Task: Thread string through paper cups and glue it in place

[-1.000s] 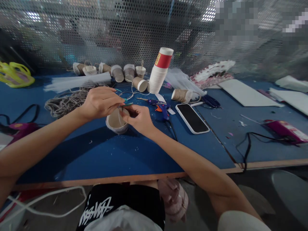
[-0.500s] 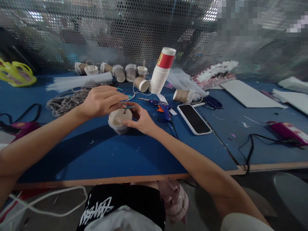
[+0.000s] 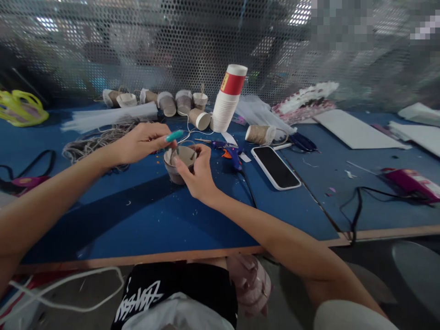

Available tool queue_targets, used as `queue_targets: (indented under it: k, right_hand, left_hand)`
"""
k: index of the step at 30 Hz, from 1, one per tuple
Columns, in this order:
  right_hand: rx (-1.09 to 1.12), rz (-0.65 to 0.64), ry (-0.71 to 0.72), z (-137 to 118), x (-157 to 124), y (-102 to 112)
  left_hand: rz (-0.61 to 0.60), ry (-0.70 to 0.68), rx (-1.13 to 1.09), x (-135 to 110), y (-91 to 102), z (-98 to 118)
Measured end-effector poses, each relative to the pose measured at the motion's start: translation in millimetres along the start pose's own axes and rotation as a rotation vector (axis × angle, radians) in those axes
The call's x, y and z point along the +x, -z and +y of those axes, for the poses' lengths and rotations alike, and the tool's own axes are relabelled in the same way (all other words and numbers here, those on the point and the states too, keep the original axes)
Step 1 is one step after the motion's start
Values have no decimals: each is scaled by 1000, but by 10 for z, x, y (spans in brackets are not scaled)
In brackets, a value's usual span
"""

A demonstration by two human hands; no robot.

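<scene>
A small paper cup wrapped in greyish-brown material sits tilted above the blue table, its pale inside facing up. My right hand grips its right side, thumb at the front and fingers behind the rim. At the left rim, my left hand is pinched around a thin cord that loops up from the cup; the fingertips partly hide it. Long teal nails show on that hand. A tangled heap of grey cord lies behind my left forearm. Just beyond my right hand rests a blue glue gun.
A tall stack of paper cups leans behind the glue gun. Several wrapped cups line the back by the mesh panel. To the right lie a phone, a twine-wrapped cup and a white board. Yellow scissors stand far left.
The cup has tipped and shifted slightly right, showing more of its side. My left hand has turned and drawn its fingers in at the left rim; my right hand keeps its grip.
</scene>
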State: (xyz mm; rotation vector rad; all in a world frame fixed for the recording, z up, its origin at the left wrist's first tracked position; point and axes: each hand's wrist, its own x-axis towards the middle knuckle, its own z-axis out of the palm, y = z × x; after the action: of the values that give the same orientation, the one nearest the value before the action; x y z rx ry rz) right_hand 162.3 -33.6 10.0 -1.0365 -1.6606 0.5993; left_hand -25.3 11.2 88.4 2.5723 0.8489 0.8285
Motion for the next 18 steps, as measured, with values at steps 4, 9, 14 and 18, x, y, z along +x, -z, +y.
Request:
queue_targets:
  k: [4,9,14,18]
  right_hand:
    - [-32,3,131,8,-14,38]
    - [33,-11,206,4,30,106]
    - [28,-15,269,-17,106,182]
    - [-3,-60,214,18,132,184]
  left_hand:
    - [-154,27,-180,6,-3,14]
    - [-195,31,-224,-6,28,11]
    - [-219,-38,-153,-10,34,68]
    - [-205,-34,-205,-8,7,64]
